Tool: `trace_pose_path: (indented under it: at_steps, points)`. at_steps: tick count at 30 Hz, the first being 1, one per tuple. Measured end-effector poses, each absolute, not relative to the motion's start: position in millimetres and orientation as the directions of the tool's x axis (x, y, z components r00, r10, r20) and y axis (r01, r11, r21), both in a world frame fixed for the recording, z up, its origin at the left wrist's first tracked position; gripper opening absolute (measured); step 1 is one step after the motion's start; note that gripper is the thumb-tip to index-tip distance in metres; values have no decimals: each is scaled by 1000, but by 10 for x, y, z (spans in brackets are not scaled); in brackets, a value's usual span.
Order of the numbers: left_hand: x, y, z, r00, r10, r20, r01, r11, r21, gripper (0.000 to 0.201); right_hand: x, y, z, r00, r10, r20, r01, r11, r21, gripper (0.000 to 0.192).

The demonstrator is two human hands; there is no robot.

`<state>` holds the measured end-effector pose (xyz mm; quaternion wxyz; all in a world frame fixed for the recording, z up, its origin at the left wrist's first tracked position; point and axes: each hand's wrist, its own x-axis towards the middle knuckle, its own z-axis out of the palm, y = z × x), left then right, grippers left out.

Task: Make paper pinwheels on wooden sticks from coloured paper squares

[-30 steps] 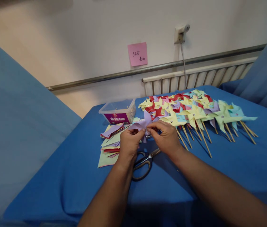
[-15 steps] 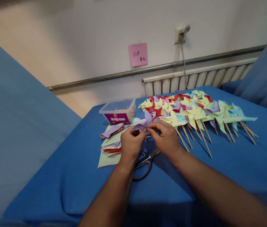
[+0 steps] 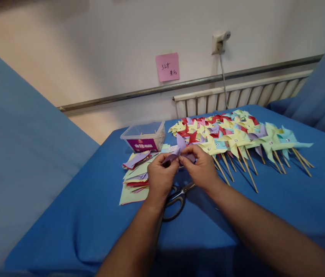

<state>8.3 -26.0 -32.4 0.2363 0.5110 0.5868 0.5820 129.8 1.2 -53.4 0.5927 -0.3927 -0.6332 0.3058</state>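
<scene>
My left hand [image 3: 160,175] and my right hand [image 3: 201,167] both pinch a purple paper piece [image 3: 179,145], partly folded into pinwheel blades, held just above the blue table [image 3: 266,200]. The fingers meet at its middle and hide most of it. Black-handled scissors [image 3: 176,197] lie on the cloth directly under my hands. A stack of cut paper squares [image 3: 135,179] in green, purple and red lies left of my left hand.
Several finished paper pinwheels [image 3: 237,136] on wooden sticks lie in rows at the back right. A clear plastic box [image 3: 145,136] with a purple label stands at the back left. A pink note [image 3: 167,66], a wall socket [image 3: 219,39] and a radiator [image 3: 243,96] are behind.
The hands have closed in on the purple paper, folding its blades further toward the middle; the left flap that stuck out is now tucked in.
</scene>
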Motion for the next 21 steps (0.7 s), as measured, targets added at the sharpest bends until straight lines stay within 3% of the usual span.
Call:
trace_pose_path:
  at_steps: [5,7,10,12,21]
  points:
    - [97,-267,-319,-354,884,306,286,-210,935,15,1271,34,-551,-11,913,408,-155,401,-903,58]
    - [100,-266,-325,-353,887,296,275,-204,939,15,1275,63,-553,-47,924,379,-204,363,-909,51]
    - [98,-259,-339,-349,898,269,251,-188,950,18,1292,100,-549,-112,924,365,-192,340,-921,21]
    - [98,-253,-342,-342,906,249,217,-182,959,19,1299,110,-545,-127,922,365,-183,340,-922,11]
    - [105,-246,-290,-302,942,143,68,-129,989,20,1279,142,-604,-143,954,263,-262,220,-940,16]
